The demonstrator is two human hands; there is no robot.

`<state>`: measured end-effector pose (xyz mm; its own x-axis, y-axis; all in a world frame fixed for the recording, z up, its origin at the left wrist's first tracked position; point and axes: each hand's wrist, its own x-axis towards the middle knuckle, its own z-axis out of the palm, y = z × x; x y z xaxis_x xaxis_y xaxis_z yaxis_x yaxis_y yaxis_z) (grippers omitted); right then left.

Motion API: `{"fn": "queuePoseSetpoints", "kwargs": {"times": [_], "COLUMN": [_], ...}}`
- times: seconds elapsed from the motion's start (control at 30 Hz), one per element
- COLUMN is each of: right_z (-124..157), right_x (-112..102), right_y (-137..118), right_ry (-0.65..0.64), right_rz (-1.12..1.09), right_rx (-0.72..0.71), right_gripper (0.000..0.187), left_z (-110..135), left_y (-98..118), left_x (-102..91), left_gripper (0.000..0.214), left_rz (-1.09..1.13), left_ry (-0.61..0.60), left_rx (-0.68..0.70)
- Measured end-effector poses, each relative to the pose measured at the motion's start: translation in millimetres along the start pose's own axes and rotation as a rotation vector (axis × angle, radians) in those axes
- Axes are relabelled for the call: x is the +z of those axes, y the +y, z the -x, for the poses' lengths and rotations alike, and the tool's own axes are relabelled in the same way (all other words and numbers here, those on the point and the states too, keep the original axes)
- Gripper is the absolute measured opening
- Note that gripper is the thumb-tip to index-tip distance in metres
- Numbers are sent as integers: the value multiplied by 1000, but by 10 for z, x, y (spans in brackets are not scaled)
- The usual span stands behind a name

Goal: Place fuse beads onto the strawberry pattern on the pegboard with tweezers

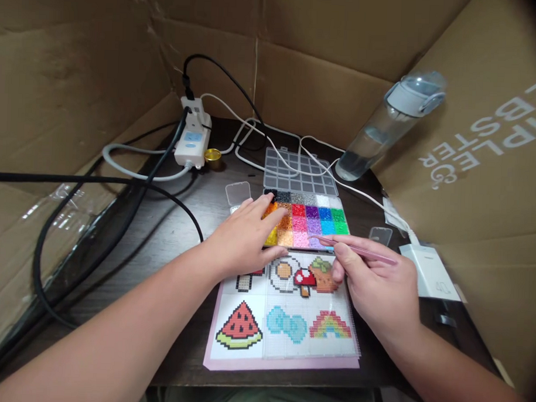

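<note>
My left hand [244, 232] lies with spread fingers over the left side of a bead box [299, 224], covering part of its orange and yellow compartments. Pink tweezers [363, 251] are pinched in my right hand [374, 284], their tips over the pink and purple beads in the front row. Below the box is a pattern sheet [240, 302] with a watermelon picture [241, 326], partly under a clear pegboard [306, 355]. A small red mushroom of beads [304, 281] sits on the pegboard, overlapping the egg and carrot pictures. My left hand partly hides another picture.
The box's clear lid [295, 172] lies open behind it, crossed by a white cable. A water bottle [376, 134] stands back right, a power strip [191, 137] and a small gold cup [212, 156] back left. A white charger [428, 271] lies right. Cardboard walls surround the table.
</note>
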<state>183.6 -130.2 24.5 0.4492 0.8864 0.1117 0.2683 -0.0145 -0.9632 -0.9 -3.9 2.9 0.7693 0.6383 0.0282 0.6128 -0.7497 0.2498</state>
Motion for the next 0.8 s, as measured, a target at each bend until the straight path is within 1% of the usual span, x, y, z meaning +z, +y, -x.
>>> {"fn": "queuePoseSetpoints", "kwargs": {"times": [0.1,0.17,0.3,0.53,0.67,0.8], "right_z": [185,297,430,465,470,466], "right_x": [-124,-188,-263,-290,-295,-286], "right_y": [53,119,250,352,356,337], "right_ry": [-53,-78,-119,-170,-182,-167], "right_rz": [42,44,22,49,82,82], "right_rx": [-16,-1,6,-3,-12,-2], "right_gripper": [15,16,16,16,16,16], "left_z": [-14,-18,-20,-26,-23,-18], "left_y": [-5,-9,-9,-4,-6,-2], "left_x": [6,11,13,13,16,11], "left_gripper": [77,76,75,76,74,73], "left_rz": [15,29,23,15,8,-20], "left_ry": [0,2,10,-1,13,24], "left_rx": [2,3,17,14,31,41]}}
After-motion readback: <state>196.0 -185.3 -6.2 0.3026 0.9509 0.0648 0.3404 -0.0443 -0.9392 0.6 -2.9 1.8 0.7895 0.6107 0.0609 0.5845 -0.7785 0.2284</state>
